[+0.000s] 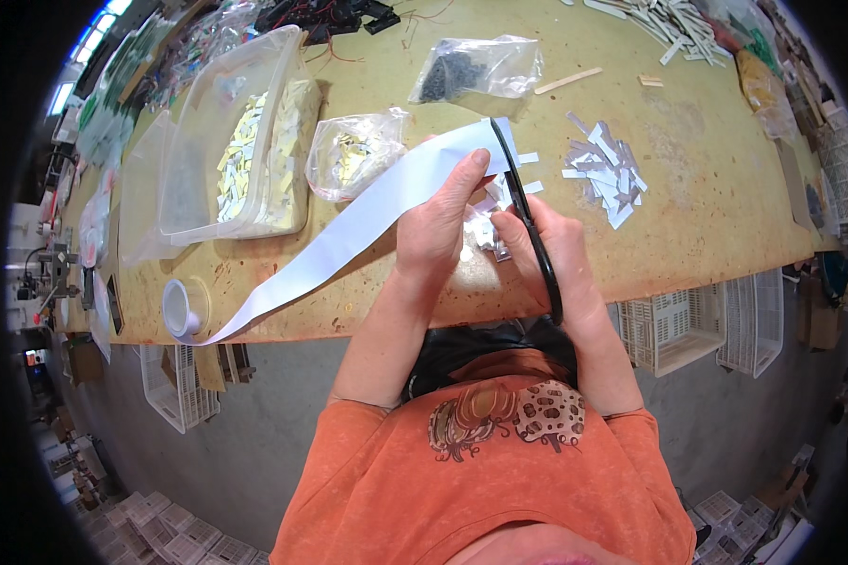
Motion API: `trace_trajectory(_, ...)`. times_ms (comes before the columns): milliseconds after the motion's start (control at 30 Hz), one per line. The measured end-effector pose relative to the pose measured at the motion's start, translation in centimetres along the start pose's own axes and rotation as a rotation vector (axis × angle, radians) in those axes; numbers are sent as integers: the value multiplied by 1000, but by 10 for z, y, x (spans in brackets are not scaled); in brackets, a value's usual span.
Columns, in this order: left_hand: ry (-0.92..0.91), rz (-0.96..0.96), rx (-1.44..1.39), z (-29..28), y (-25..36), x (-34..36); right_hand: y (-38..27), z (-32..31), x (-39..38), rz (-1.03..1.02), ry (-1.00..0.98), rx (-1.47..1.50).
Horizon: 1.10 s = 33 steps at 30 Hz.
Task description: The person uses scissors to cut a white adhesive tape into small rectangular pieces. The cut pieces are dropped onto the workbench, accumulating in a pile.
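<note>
A wide white strip [339,235] runs up across the table from a small roll [186,309] at the left front edge. My left hand [433,221] is closed on the strip near its far end, thumb on top. In my right hand [558,240] is a long black tool, seemingly scissors [535,235] seen edge-on, lying across the strip's end. My right fingers are curled around it, partly hidden. Small cut white pieces [485,231] lie below and between my hands. To the right is a loose pile of white strips [605,171].
A clear plastic bin [297,202] of small yellow and white pieces stands at left, beside an open bag [325,155] of similar pieces. Farther back lie a bag of dark bits [481,71] and a wooden stick [568,81]. White crates [683,325] stand below the table's right edge.
</note>
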<state>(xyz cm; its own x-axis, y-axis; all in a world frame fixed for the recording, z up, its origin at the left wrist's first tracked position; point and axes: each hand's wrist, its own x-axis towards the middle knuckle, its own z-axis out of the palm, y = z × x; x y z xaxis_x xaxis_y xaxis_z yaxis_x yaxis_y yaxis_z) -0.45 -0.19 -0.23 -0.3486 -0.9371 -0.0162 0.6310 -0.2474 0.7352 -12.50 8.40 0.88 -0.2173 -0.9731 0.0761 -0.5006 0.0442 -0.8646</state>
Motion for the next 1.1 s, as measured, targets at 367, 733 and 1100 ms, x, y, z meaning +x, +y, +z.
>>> trace_trajectory(367,-294,-229,1,5,14,-2,9,-22,11,353,-621,1513)
trace_trajectory(733,12,-86,86,2,2,-6,-4,-24,13,252,-51,977)
trace_trajectory(1100,-266,-108,77,12,4,-15,-34,-35,36,145,176,741)
